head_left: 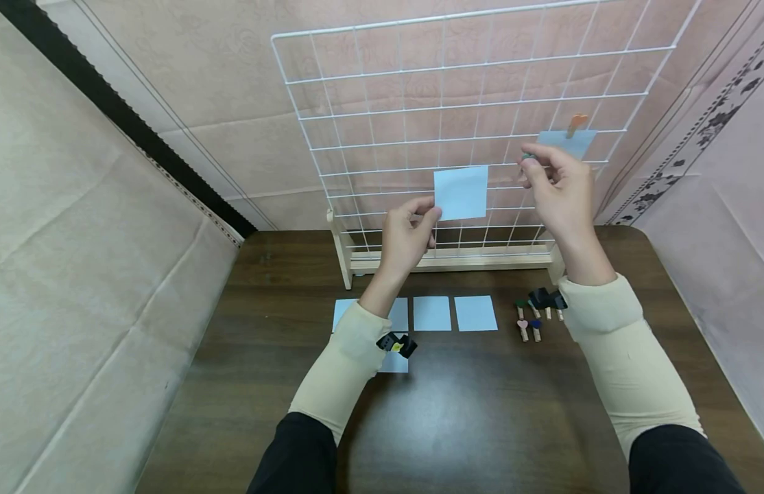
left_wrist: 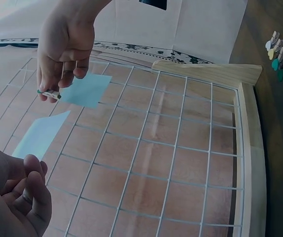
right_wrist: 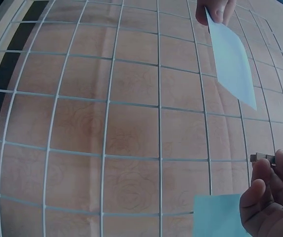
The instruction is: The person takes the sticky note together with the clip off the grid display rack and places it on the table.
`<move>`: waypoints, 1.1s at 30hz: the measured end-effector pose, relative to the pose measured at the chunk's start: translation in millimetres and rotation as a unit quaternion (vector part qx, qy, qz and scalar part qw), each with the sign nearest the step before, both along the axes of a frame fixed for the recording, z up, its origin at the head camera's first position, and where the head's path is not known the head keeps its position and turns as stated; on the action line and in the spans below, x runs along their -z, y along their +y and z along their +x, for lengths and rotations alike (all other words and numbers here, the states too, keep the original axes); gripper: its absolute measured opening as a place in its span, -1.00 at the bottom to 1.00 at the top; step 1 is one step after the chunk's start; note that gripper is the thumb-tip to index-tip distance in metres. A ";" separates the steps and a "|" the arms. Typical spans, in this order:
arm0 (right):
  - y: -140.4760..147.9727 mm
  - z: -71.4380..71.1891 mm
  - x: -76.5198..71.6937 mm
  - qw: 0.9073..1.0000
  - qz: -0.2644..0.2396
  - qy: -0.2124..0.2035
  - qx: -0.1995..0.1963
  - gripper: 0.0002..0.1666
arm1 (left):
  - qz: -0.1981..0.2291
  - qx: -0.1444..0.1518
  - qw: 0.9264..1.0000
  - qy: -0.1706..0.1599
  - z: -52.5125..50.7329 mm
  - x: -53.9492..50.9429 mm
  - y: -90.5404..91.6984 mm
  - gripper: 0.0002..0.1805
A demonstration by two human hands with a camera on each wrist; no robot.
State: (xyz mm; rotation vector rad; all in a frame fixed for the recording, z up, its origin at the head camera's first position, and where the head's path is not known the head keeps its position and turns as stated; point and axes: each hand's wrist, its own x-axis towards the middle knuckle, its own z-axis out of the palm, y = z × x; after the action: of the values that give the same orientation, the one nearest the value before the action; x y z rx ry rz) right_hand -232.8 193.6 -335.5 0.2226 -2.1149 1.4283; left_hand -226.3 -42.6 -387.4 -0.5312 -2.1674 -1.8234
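Observation:
My left hand pinches a light blue paper square by its lower left corner, in front of a white wire grid. Between the thumb and fingers of my right hand is a small wooden clothespin, its green trim showing in the left wrist view. That hand is to the right of the held paper and apart from it. Another blue paper square hangs at the grid's right side under an orange clothespin, partly hidden behind my right hand.
A pale wooden base supports the grid on the dark wooden table. Several blue squares lie in front of it, some partly covered by my left arm. Several small decorated clothespins lie beside my right sleeve.

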 end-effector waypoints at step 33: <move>29.4 26.0 34.1 0.997 -0.062 -0.035 0.003 -0.76 | -0.013 -0.020 1.000 -0.002 22.4 36.2 -17.6 -0.73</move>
State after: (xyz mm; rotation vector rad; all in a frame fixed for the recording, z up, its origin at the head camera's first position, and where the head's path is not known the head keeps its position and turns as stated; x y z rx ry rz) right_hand -206.9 223.0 -369.6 0.1190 -2.0710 1.5788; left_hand -203.9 -60.2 -423.7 -0.4865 -2.1916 -1.7781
